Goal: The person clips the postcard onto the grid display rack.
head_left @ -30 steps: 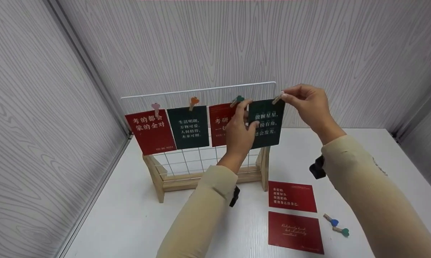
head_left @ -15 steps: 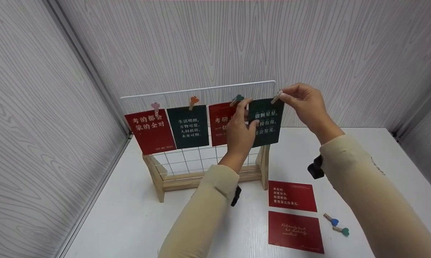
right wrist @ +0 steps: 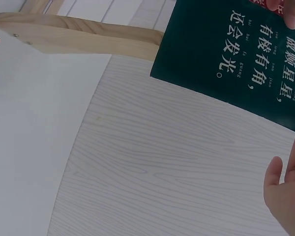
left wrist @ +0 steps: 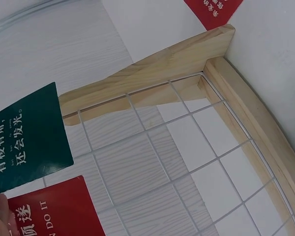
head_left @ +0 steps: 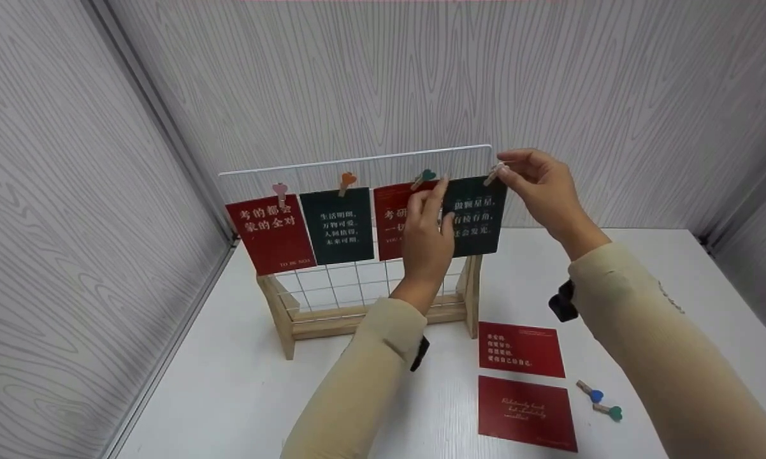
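Observation:
A dark green card (head_left: 475,229) with white writing hangs at the right end of the white wire grid (head_left: 357,280). My right hand (head_left: 542,188) pinches a small wooden clothespin (head_left: 492,174) with a pale top at that card's upper right corner. In front of the neighbouring red card (head_left: 392,217), my left hand (head_left: 429,239) has its fingers extended upward, with the thumb near the green card's left edge. The left wrist view catches only the left fingers (left wrist: 1,211) at its edge. Whether the left fingers touch either card I cannot tell.
Farther left hang another red card (head_left: 278,245) and a green card (head_left: 337,236), under pink and orange heart clothespins. A wooden stand (head_left: 325,328) supports the grid. Two red cards, one of them nearer (head_left: 526,414), and two clothespins, one blue-hearted (head_left: 590,391), lie on the white table.
My left fingers have come away from the green card's left edge and straightened, shifting slightly left over the red card. The right hand stays at the clothespin.

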The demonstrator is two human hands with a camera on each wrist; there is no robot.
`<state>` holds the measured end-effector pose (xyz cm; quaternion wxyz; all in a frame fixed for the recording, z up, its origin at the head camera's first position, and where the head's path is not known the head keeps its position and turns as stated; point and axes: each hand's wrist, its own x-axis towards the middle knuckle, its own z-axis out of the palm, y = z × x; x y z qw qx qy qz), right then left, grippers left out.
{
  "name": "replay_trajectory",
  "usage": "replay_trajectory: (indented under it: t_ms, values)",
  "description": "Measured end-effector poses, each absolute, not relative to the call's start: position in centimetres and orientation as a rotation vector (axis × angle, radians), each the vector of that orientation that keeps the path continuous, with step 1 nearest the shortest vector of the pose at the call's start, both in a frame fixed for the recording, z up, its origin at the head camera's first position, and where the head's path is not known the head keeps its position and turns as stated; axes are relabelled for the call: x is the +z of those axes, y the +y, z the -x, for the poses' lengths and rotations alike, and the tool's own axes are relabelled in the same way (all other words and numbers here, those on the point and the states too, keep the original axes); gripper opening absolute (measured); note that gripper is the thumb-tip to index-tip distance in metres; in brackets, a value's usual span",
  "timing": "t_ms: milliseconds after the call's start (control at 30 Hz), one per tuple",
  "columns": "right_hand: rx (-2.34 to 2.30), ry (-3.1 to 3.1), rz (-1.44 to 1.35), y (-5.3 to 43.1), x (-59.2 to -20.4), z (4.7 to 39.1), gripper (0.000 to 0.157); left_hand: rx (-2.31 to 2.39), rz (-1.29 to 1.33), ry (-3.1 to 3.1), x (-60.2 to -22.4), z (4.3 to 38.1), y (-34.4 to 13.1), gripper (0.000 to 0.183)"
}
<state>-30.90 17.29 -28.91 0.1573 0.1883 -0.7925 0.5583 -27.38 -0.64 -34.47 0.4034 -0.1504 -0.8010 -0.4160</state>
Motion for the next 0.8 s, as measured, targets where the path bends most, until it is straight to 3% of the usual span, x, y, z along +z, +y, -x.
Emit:
replay_trajectory:
  t_ms: [800]
  values:
    - [1.626,-2.322,-0.547,21.2,-33.4,30.0,0.046,-1.231,0.547,-2.003,-39.7,25.3,-1.1,0.055]
